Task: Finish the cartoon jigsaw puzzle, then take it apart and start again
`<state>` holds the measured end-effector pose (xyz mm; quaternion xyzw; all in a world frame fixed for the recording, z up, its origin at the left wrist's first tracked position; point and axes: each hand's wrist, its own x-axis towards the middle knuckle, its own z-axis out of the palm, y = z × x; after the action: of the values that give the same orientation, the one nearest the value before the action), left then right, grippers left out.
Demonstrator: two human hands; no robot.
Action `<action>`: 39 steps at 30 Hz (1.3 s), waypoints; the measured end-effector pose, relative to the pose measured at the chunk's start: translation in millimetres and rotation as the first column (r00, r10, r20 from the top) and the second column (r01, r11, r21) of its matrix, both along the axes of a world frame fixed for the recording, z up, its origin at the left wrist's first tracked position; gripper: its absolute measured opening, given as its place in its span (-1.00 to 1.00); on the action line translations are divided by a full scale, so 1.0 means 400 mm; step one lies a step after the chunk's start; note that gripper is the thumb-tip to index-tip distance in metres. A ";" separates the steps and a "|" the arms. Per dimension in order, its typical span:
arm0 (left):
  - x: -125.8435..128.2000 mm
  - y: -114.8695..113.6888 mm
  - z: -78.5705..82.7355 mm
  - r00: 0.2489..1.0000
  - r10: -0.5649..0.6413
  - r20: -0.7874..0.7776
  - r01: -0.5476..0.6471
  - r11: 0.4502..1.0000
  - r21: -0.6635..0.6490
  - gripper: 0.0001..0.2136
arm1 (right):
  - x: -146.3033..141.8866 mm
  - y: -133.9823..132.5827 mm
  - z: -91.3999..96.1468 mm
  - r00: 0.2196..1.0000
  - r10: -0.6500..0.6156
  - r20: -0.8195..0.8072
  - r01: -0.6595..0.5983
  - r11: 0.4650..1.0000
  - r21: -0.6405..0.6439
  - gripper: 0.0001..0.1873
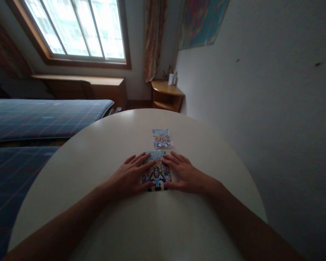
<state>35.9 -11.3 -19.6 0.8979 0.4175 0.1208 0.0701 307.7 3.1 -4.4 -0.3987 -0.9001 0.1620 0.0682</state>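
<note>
A pale wall (260, 127) bounded the right side of the workspace. Adjacent to it stood a round white table (78, 159). Left of the table lay a blue checked mattress (43, 116). Beyond it, a wood-framed window (81, 29) was positioned above a desk (105, 80). A wooden corner shelf (168, 88) stood past the table's far edge.

The left hand (134, 174) and right hand (182, 175) were placed palm down at opposite sides of the larger picture card (157, 170). On each hand, the fingers were extended and slightly apart, with the fingertips over the card's side margins and the thumb near its lower edge; neither hand was clamped on it. The card lay flat on the table between the hands. The smaller picture sheet (162, 137), with a similar print, lay just beyond the card's far edge.
</note>
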 end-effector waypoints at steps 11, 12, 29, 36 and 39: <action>-0.002 -0.004 0.005 1.000 0.020 -0.023 -0.020 1.000 -0.015 -0.35 | -0.002 0.013 -0.005 1.000 -0.001 -0.021 0.002 0.999 0.046 -0.13; -0.001 -0.003 0.004 0.999 0.026 -0.023 -0.026 1.000 -0.013 -0.34 | -0.009 0.012 -0.007 0.999 -0.019 -0.042 0.021 0.998 0.055 -0.22; -0.002 0.002 -0.005 0.998 0.015 -0.057 -0.016 1.000 -0.017 -0.34 | -0.080 0.016 -0.037 0.938 -0.268 -0.219 0.303 0.942 0.145 -0.64; 0.000 0.003 -0.010 0.998 0.034 -0.052 -0.035 0.999 -0.010 -0.47 | -0.064 0.025 -0.037 0.940 -0.238 -0.245 0.283 0.944 0.169 -0.74; -0.005 0.009 -0.017 0.998 0.053 -0.039 -0.053 0.999 -0.004 -0.56 | -0.050 0.036 -0.043 0.952 -0.186 -0.242 0.232 0.956 0.179 -0.73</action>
<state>34.1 -7.6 -26.4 0.8885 0.4427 0.1042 0.0611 287.8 17.3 -21.7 -0.4622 -0.8511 0.1040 0.2262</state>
